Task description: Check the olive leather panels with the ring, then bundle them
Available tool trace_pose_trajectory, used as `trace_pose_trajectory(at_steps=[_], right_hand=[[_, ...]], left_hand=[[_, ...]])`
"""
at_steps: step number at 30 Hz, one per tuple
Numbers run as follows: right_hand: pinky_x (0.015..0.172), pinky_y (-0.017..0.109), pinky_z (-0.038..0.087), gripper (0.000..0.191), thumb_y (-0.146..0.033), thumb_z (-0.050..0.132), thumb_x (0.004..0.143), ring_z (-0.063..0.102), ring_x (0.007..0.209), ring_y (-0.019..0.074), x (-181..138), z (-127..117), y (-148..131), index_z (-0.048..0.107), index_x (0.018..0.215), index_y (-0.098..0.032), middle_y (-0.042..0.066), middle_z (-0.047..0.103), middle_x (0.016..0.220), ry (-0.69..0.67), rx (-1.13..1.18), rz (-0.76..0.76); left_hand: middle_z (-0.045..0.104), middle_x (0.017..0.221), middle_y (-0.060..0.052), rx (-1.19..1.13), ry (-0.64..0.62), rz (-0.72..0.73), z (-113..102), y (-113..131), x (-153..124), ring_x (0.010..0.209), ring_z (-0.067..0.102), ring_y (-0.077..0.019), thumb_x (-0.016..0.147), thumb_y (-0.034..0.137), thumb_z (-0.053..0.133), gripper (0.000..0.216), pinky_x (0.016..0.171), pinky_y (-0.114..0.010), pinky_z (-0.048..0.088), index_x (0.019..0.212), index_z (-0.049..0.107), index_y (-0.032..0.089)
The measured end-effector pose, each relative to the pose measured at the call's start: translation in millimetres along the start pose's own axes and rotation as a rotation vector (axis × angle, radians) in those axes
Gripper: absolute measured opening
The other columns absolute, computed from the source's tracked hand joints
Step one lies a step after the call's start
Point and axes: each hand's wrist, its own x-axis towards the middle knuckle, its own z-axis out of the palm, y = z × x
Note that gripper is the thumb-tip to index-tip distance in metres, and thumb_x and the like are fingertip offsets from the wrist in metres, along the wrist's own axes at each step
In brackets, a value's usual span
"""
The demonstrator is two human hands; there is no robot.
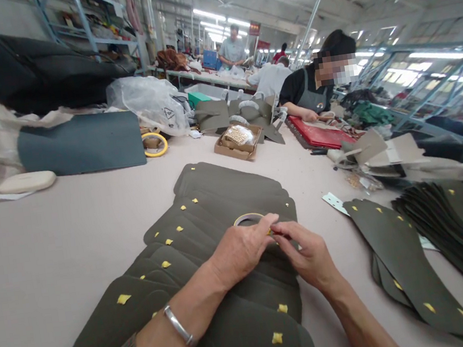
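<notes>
My left hand (242,248) is closed on a roll of yellow tape (247,217), whose upper rim shows above the fingers. Close against it, my right hand (305,249) pinches at the side of the roll with thumb and forefinger; whatever sits between those fingertips is too small to make out. Both hands are above a spread of overlapping dark olive leather-like panels (233,187). Small yellow tape pieces (165,264) are stuck on several of these panels.
More olive panels (406,252) lie at the right, beside a thick fanned stack (449,223). Farther back are a small cardboard box (238,142), another yellow tape roll (155,144) and a blue-grey sheet (81,144). A co-worker (314,84) works over a red piece (320,131).
</notes>
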Motion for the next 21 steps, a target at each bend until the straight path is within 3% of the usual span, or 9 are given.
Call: trace_pose_trajectory(at_steps=[4, 8, 11, 16, 21], right_hand=[[0.076, 0.028, 0.052, 0.016, -0.016, 0.048, 0.091, 0.065, 0.085, 0.0158, -1, 3, 1, 0.063, 0.093, -0.021, 0.005, 0.069, 0.09, -0.008, -0.073, -0.055], [0.066, 0.025, 0.05, 0.014, -0.016, 0.049, 0.089, 0.064, 0.07, 0.014, -4, 7, -1, 0.061, 0.084, -0.021, 0.002, 0.068, 0.078, 0.016, -0.142, -0.038], [0.063, 0.024, 0.049, 0.014, -0.016, 0.048, 0.087, 0.062, 0.064, 0.0132, -7, 9, 0, 0.06, 0.08, -0.022, 0.001, 0.066, 0.072, 0.048, -0.181, -0.01], [0.06, 0.024, 0.046, 0.015, -0.016, 0.048, 0.085, 0.06, 0.06, 0.0129, -10, 10, 0, 0.059, 0.076, -0.021, 0.001, 0.063, 0.067, 0.092, -0.253, 0.016], [0.059, 0.024, 0.046, 0.015, -0.018, 0.05, 0.082, 0.06, 0.059, 0.0133, -7, 14, -9, 0.062, 0.075, -0.02, 0.001, 0.064, 0.066, 0.141, -0.222, 0.11]], left_hand=[[0.069, 0.109, -0.005, -0.012, -0.036, 0.007, -1, 2, 0, 0.097, 0.068, -0.016, 0.093, 0.019, 0.052, 0.038, 0.082, -0.026, 0.055, 0.129, 0.039, 0.019], [0.066, 0.116, -0.006, -0.03, -0.074, 0.035, -3, 5, 0, 0.104, 0.065, -0.0157, 0.092, 0.014, 0.05, 0.039, 0.088, -0.027, 0.053, 0.128, 0.038, 0.019], [0.067, 0.11, -0.004, -0.009, -0.107, 0.007, -3, 6, 0, 0.099, 0.066, -0.0153, 0.092, 0.014, 0.049, 0.036, 0.083, -0.026, 0.053, 0.126, 0.039, 0.02], [0.067, 0.097, -0.001, 0.056, -0.103, -0.042, 0, 6, 2, 0.093, 0.065, -0.014, 0.096, 0.022, 0.045, 0.011, 0.078, -0.024, 0.051, 0.103, 0.053, 0.021], [0.064, 0.083, -0.001, 0.147, -0.075, -0.054, 4, 7, 5, 0.079, 0.064, -0.0155, 0.094, 0.021, 0.045, 0.012, 0.068, -0.025, 0.049, 0.09, 0.056, 0.019]])
